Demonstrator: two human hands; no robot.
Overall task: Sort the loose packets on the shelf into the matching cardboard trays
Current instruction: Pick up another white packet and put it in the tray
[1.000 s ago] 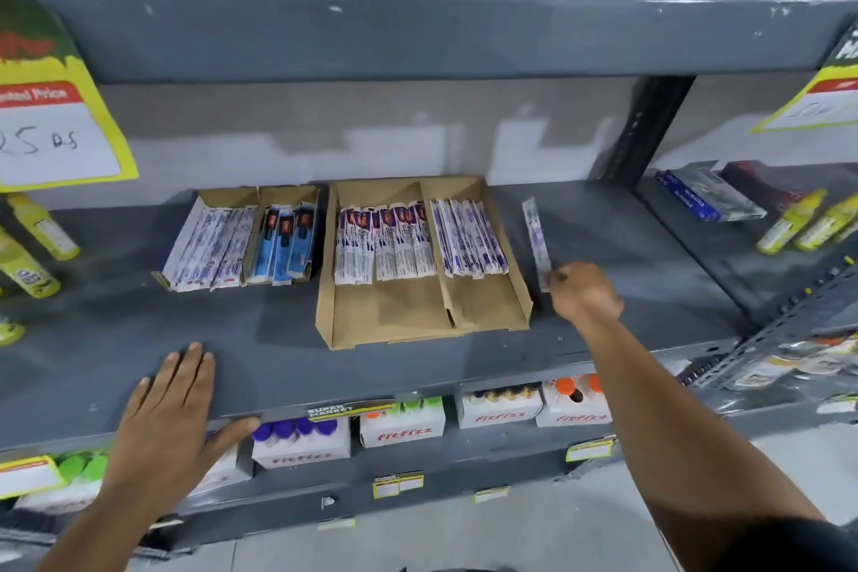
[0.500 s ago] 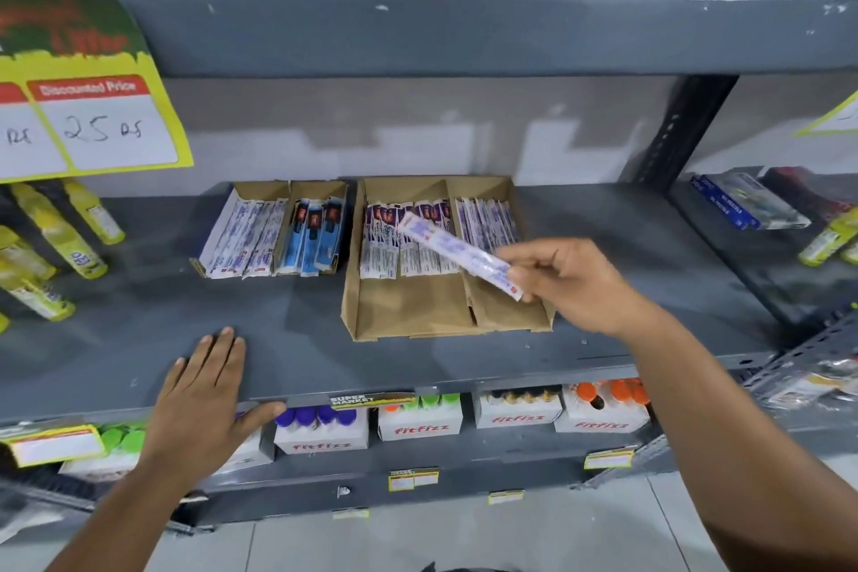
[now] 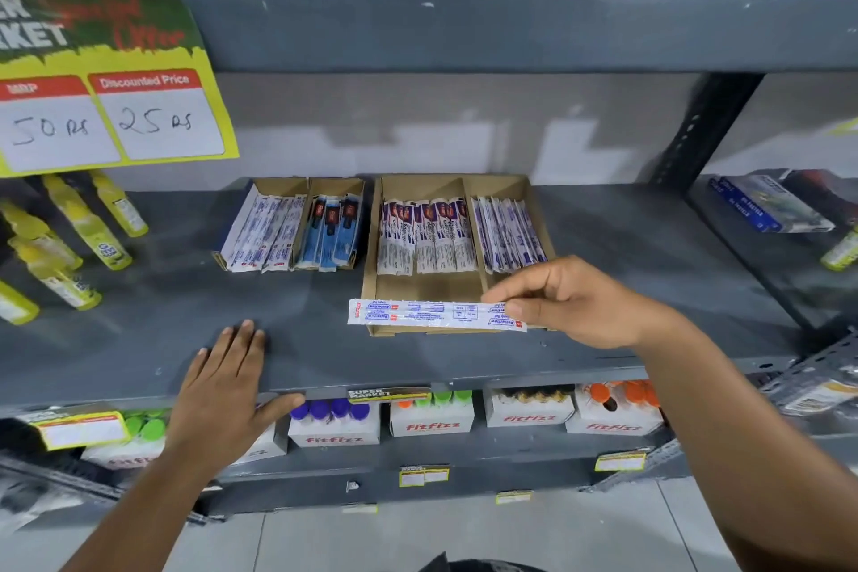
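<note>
Right hand pinches one end of a white-and-blue packet, best carried level to the matching left tray; left hand rests spread on the shelf edge.

Two trays are sitting side by side on the shelf: small tray left, big tray right, packets lying in both.

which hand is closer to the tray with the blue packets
Left. The left hand lies flat on the shelf edge, below and left of the blue-packet tray. The right hand holds a white packet farther right, in front of the larger tray.
</note>
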